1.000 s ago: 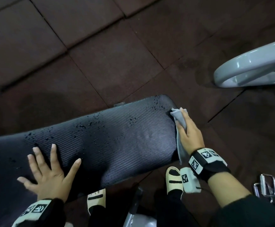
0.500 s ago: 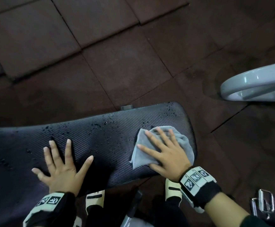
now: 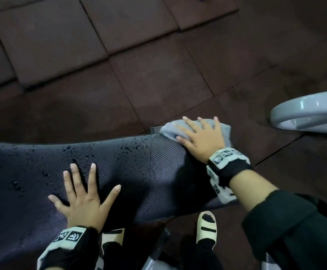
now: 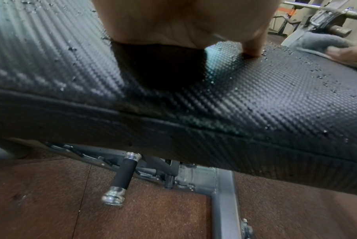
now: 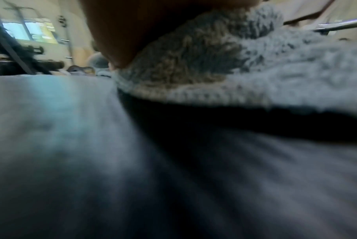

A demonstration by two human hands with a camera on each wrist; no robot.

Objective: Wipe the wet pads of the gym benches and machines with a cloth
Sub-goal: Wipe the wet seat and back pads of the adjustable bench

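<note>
A black textured bench pad (image 3: 135, 172) runs across the head view, with water drops along its far half. My right hand (image 3: 202, 138) lies flat with straight fingers on a grey cloth (image 3: 169, 130) at the pad's far right corner. My left hand (image 3: 82, 195) rests spread and flat on the pad's near middle, holding nothing. In the left wrist view the palm (image 4: 183, 22) presses the wet pad (image 4: 255, 90), and the cloth (image 4: 318, 42) shows at the far right. The right wrist view is blurred, with the cloth (image 5: 265, 69) under the palm and the pad (image 5: 173, 177) below.
Dark red rubber floor tiles (image 3: 139, 65) surround the bench. A grey curved machine frame (image 3: 311, 112) stands at the right. Under the pad are a grey steel frame (image 4: 222, 194) and a black adjustment handle (image 4: 124, 176). My feet in pale sandals (image 3: 206, 228) stand by the near edge.
My right hand has slid the cloth from the pad's right end across its near part and on to the far right corner. The left hand stays flat on the pad.
</note>
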